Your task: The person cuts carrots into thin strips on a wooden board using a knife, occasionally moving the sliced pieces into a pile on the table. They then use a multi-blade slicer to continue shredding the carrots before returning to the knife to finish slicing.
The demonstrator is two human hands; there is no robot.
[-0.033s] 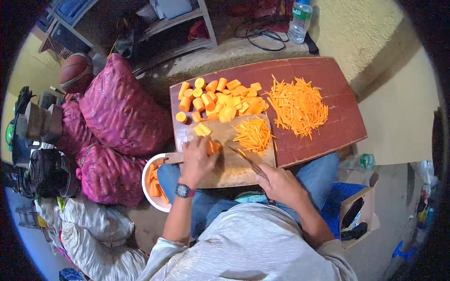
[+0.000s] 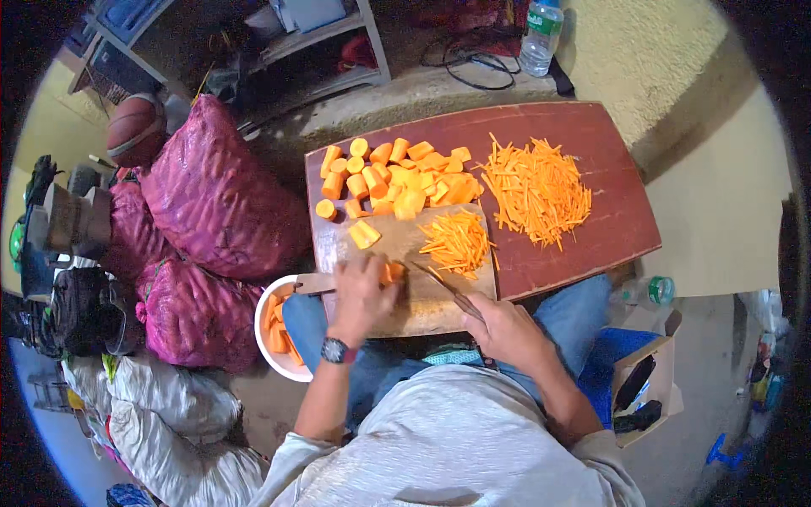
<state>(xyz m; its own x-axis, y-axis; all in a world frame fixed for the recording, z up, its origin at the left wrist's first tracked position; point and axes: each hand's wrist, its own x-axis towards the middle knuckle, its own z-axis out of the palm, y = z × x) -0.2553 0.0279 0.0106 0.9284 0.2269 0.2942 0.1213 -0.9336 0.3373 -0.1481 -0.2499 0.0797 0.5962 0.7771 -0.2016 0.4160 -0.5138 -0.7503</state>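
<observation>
My left hand [image 2: 361, 294], with a dark watch on the wrist, is closed on a peeled carrot piece [image 2: 392, 272] on the wooden cutting board [image 2: 422, 317]. My fingers partly hide the carrot. In my right hand [image 2: 500, 329] a knife [image 2: 449, 290] is gripped by its handle, its blade slanting up and left over the board, apart from the carrot. Just beyond my left hand lie cut carrot pieces [image 2: 364, 235]. A small heap of carrot sticks [image 2: 457, 245] sits on the board's far right part.
Carrot chunks and slices [image 2: 376, 179] cover the far left of the red-brown table [image 2: 608, 211]; a bigger heap of carrot sticks [image 2: 538, 190] lies on its right. A white bucket [image 2: 269, 359] with carrots stands left of my knee. Pink mesh sacks [image 2: 220, 198] crowd the left.
My left hand has shifted slightly right and toward me, along with the carrot piece in it. The knife and my right hand stay nearly in place.
</observation>
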